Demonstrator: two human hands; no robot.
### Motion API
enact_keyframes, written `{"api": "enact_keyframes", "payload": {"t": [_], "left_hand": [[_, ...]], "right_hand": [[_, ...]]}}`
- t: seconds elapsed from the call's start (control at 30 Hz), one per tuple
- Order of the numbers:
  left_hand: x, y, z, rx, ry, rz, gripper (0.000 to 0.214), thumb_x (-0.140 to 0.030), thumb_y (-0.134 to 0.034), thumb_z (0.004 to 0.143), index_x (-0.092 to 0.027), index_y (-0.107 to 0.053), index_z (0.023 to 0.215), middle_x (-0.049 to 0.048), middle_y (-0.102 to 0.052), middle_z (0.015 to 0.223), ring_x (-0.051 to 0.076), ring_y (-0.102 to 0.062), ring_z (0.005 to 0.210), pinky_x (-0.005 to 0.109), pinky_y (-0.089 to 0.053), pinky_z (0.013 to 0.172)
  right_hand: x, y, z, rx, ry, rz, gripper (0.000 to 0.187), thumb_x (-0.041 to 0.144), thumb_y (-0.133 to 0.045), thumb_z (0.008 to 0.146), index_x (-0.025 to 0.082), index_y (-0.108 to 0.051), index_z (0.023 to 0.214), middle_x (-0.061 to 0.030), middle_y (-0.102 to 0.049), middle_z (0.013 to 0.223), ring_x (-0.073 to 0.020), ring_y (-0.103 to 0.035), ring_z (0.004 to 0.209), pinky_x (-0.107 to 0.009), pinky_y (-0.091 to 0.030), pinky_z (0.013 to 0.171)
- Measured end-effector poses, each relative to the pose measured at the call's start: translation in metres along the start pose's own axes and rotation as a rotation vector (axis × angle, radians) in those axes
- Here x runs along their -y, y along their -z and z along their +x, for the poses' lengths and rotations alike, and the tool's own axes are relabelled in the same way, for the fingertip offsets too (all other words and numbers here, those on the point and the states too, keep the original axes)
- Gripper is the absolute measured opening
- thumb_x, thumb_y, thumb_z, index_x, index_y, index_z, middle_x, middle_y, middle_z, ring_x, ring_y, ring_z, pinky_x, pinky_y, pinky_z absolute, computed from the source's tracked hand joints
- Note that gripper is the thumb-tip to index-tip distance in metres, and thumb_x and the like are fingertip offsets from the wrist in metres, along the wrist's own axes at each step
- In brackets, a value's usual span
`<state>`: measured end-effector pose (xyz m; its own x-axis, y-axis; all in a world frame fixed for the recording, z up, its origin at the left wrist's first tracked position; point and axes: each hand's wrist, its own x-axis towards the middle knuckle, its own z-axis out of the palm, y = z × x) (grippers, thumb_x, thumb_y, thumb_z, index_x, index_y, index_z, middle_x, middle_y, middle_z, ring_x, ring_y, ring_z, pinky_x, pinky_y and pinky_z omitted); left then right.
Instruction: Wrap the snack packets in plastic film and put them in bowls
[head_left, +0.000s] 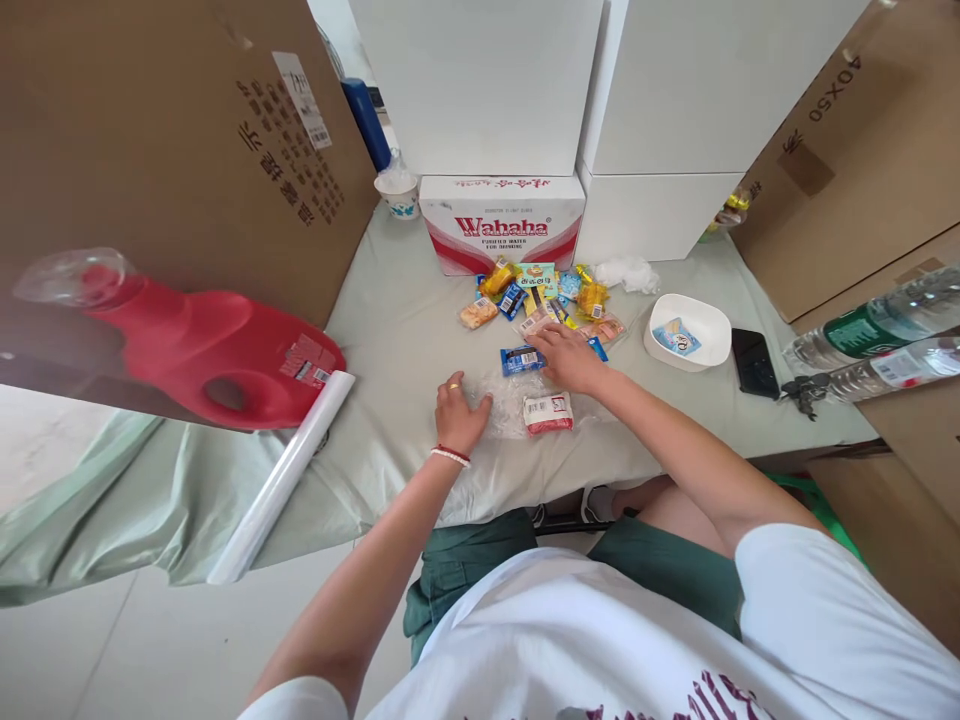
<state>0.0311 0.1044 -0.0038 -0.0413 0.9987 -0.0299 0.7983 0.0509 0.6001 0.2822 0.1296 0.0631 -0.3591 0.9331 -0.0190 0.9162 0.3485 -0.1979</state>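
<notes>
My left hand (459, 412) rests on the edge of a clear plastic bag (510, 402) on the green tablecloth, its fingers curled and pressing the bag down. A red-and-white snack packet (548, 413) lies on the bag. My right hand (568, 358) reaches forward with fingers bent, touching a blue packet (520, 360) and the near edge of a pile of small snack packets (541, 293).
A white bowl (705, 318) holding one packet and a black phone (754, 362) lie to the right. A Wahaha carton (501, 222) and white boxes stand behind. A red jug (202, 345), a plastic-film roll (281, 477) and cardboard boxes are on the left; water bottles (877, 345) on the right.
</notes>
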Motion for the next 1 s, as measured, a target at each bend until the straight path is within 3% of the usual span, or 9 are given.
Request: {"api": "enact_keyframes", "payload": {"t": [0.13,0.23,0.4,0.5,0.6,0.7,0.8,0.93,1.0], "left_hand": [[-0.011,-0.001,-0.012,0.073,0.03,0.061,0.094,-0.038,-0.078,0.078,-0.018,-0.032,0.158,0.0164,-0.064,0.133,0.035,-0.062,0.125,0.05,-0.05,0.104],[-0.014,-0.004,-0.011,0.088,0.065,0.072,0.084,-0.035,-0.077,0.08,-0.017,-0.04,0.154,0.0151,-0.07,0.123,0.035,-0.064,0.123,0.05,-0.047,0.105],[-0.006,-0.004,-0.003,0.08,0.073,-0.103,0.037,-0.028,-0.076,0.074,-0.021,-0.07,0.11,0.0069,-0.073,0.093,0.033,-0.068,0.107,0.048,-0.045,0.102],[0.003,0.003,-0.003,0.074,0.048,-0.278,0.019,-0.02,-0.07,0.07,-0.022,-0.07,0.089,0.0027,-0.071,0.082,0.025,-0.068,0.09,0.039,-0.05,0.09],[0.003,0.01,-0.007,0.088,0.033,-0.378,0.017,-0.019,-0.062,0.072,-0.02,-0.069,0.087,0.0005,-0.069,0.077,0.018,-0.064,0.071,0.031,-0.052,0.073],[-0.016,0.007,-0.017,0.119,-0.023,-0.468,0.019,-0.022,-0.058,0.079,-0.018,-0.068,0.095,0.0019,-0.071,0.082,0.015,-0.063,0.067,0.028,-0.053,0.067],[-0.05,-0.011,-0.033,0.206,-0.138,-0.498,0.021,-0.023,-0.057,0.084,-0.018,-0.069,0.101,0.0038,-0.073,0.089,0.016,-0.067,0.072,0.029,-0.056,0.07],[-0.083,-0.036,-0.059,0.302,-0.285,-0.434,0.022,-0.018,-0.059,0.083,-0.019,-0.073,0.1,0.008,-0.071,0.101,0.022,-0.068,0.097,0.04,-0.056,0.095],[-0.089,-0.041,-0.07,0.319,-0.365,-0.297,0.03,-0.015,-0.057,0.084,-0.017,-0.072,0.11,0.0122,-0.068,0.112,0.027,-0.064,0.111,0.045,-0.051,0.105]], "right_hand": [[0.013,-0.01,0.027,0.148,0.012,-0.1,0.061,0.011,-0.065,0.086,0.012,-0.059,0.147,-0.0207,-0.068,0.133,-0.0358,-0.05,0.136,-0.047,-0.035,0.115],[0.02,-0.005,0.02,0.208,0.039,-0.074,0.037,0.008,-0.057,0.09,0.014,-0.076,0.121,-0.0171,-0.073,0.111,-0.0321,-0.059,0.116,-0.037,-0.043,0.096],[0.035,-0.001,-0.042,0.173,0.253,-0.081,0.036,0.017,-0.046,0.104,0.021,-0.076,0.123,-0.0144,-0.067,0.107,-0.0279,-0.055,0.105,-0.036,-0.039,0.087],[0.039,-0.014,-0.085,0.172,0.263,-0.087,0.039,0.023,-0.044,0.107,0.027,-0.068,0.138,-0.013,-0.064,0.11,-0.0268,-0.052,0.105,-0.037,-0.038,0.087],[0.04,-0.031,-0.111,0.13,0.198,-0.04,0.048,0.023,-0.042,0.108,0.035,-0.053,0.153,-0.0111,-0.061,0.12,-0.0251,-0.05,0.107,-0.036,-0.038,0.088],[0.042,-0.046,-0.119,0.075,0.133,0.046,0.054,0.019,-0.043,0.107,0.039,-0.048,0.157,-0.0093,-0.059,0.128,-0.024,-0.05,0.108,-0.037,-0.042,0.093],[0.043,-0.056,-0.12,0.014,0.096,0.152,0.05,0.015,-0.048,0.102,0.031,-0.059,0.148,-0.0108,-0.059,0.127,-0.025,-0.05,0.11,-0.04,-0.046,0.097],[0.031,-0.062,-0.125,-0.065,0.107,0.379,0.037,0.012,-0.051,0.095,0.022,-0.074,0.123,-0.0112,-0.065,0.122,-0.0258,-0.055,0.113,-0.043,-0.049,0.103],[0.022,-0.06,-0.132,-0.172,-0.012,0.435,0.038,0.012,-0.048,0.096,0.022,-0.075,0.121,-0.0105,-0.068,0.121,-0.0253,-0.057,0.113,-0.044,-0.049,0.105]]}}
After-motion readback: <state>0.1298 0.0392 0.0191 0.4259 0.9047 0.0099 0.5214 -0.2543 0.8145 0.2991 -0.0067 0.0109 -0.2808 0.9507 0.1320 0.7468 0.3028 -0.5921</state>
